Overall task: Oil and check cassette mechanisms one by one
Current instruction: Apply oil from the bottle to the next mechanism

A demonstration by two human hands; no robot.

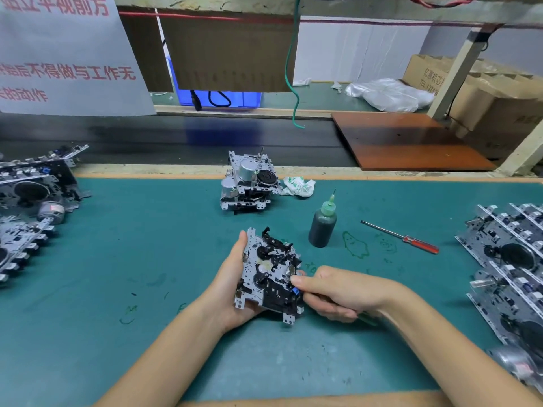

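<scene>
1 cassette mechanism (269,274) is gripped edgewise in the left hand (232,277). Right hand (332,292) fingers are pinched on its right edge. The oil bottle (322,226) is best left upright nearby.

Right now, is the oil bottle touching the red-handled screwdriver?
Apart. The head view shows the oil bottle standing upright on the green mat, with a clear strip of mat between it and the screwdriver lying to its right.
</scene>
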